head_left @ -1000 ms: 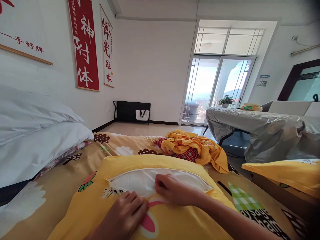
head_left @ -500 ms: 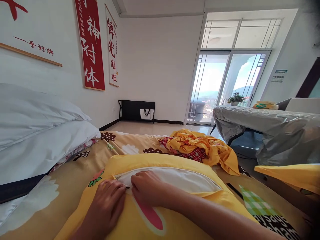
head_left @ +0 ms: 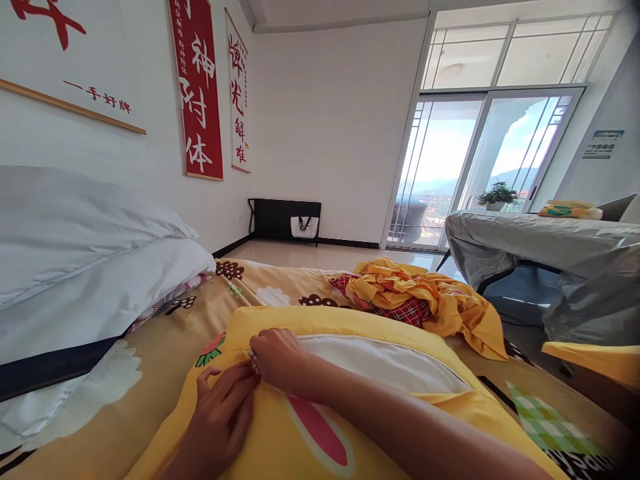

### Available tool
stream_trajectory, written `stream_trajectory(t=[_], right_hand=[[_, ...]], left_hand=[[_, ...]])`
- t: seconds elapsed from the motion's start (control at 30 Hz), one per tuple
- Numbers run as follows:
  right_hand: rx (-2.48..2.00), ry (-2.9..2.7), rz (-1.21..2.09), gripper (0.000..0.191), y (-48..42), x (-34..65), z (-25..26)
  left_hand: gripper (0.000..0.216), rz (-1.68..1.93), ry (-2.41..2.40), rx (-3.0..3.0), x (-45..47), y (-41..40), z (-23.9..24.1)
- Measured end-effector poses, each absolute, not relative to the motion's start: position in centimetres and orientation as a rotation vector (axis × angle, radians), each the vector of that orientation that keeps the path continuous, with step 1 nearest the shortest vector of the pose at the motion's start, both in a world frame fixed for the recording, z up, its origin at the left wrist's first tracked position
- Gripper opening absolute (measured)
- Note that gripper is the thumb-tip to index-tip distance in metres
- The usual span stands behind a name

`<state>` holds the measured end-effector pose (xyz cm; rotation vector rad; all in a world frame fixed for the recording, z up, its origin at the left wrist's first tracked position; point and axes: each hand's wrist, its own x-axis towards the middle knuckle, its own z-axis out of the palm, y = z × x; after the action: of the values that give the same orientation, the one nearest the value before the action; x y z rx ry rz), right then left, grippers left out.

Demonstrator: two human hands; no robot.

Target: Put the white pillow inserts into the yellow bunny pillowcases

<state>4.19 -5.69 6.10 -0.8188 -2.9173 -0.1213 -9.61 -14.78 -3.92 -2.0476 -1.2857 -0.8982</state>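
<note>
A pillow in a yellow cartoon-print pillowcase (head_left: 320, 427) lies on the bed in front of me, its white inner pillow (head_left: 380, 360) showing through the open slit. My right hand (head_left: 277, 357) is closed in a pinch at the left end of the slit, apparently on the small zipper pull. My left hand (head_left: 223, 413) rests on the case just below it, fingers curled and pinching the fabric beside the zipper end. The two hands touch.
Yellow patterned bedsheet (head_left: 165, 360) under the pillow. White pillows (head_left: 90, 267) stacked at left. A crumpled yellow and red-checked cloth (head_left: 425, 300) lies beyond. A grey-covered table (head_left: 540, 247) stands right, glass balcony doors behind. Another yellow pillow edge (head_left: 600, 360) is at right.
My right hand slid left along the slit from its middle to its left end. My left hand followed left and curled. The view shifted left.
</note>
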Motion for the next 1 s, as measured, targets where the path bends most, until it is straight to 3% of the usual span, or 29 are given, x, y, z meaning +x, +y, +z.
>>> stream_trajectory(t=[0.4, 0.57, 0.8, 1.0], right_hand=[[-1.175, -2.848, 0.332, 0.025, -4.3, 2.0, 5.3], [-1.224, -2.799, 0.374, 0.025, -4.5, 2.0, 4.8], [-1.131, -2.782, 0.395, 0.027, -4.8, 2.9, 5.9], [-1.127, -2.760, 0.356, 0.029, -5.0, 3.1, 6.3]], left_hand=[[0.038, -1.030, -1.330, -2.077, -9.6, -14.7, -4.4], [0.020, -1.206, -1.536, -2.047, -9.8, -13.7, -3.1], [0.021, -1.228, -1.908, -2.021, -9.1, -11.4, 0.0], [0.030, -1.307, -1.906, -2.195, -10.0, -11.5, 0.2]])
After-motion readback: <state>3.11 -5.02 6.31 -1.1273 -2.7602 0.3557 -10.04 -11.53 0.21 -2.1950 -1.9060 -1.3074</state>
